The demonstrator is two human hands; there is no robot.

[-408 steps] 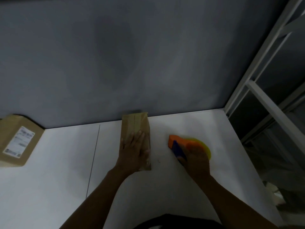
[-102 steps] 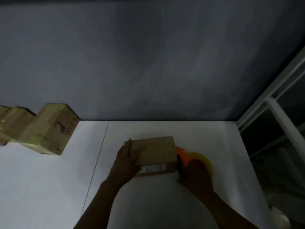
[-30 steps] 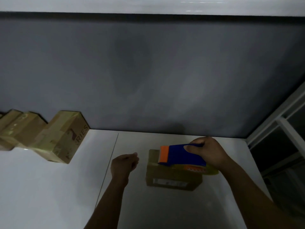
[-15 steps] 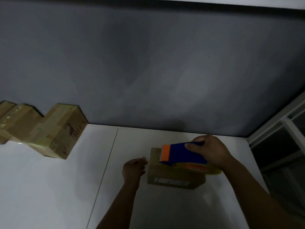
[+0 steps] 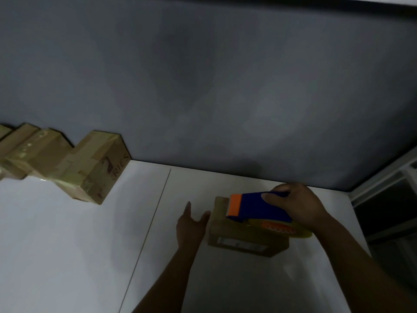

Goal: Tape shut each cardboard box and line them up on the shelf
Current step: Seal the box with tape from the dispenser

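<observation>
A small cardboard box [image 5: 243, 239] with a white label on its near side lies on the white shelf [image 5: 67, 245]. My right hand [image 5: 297, 205] grips a blue and orange tape dispenser [image 5: 255, 207] over the box top, its yellowish tape roll [image 5: 284, 228] low on the right. My left hand [image 5: 191, 224] is at the box's left end, fingers straight and spread, thumb close to the box edge; whether it touches is unclear.
A row of several taped cardboard boxes [image 5: 90, 168] stands at the back left against the grey wall [image 5: 203, 86]. A seam [image 5: 153, 222] runs down the shelf surface. White shelf-frame bars [image 5: 383, 177] rise at the right edge.
My left hand has opened from a loose fist and moved right up to the box's left end. The dispenser in my right hand has stayed over the box top.
</observation>
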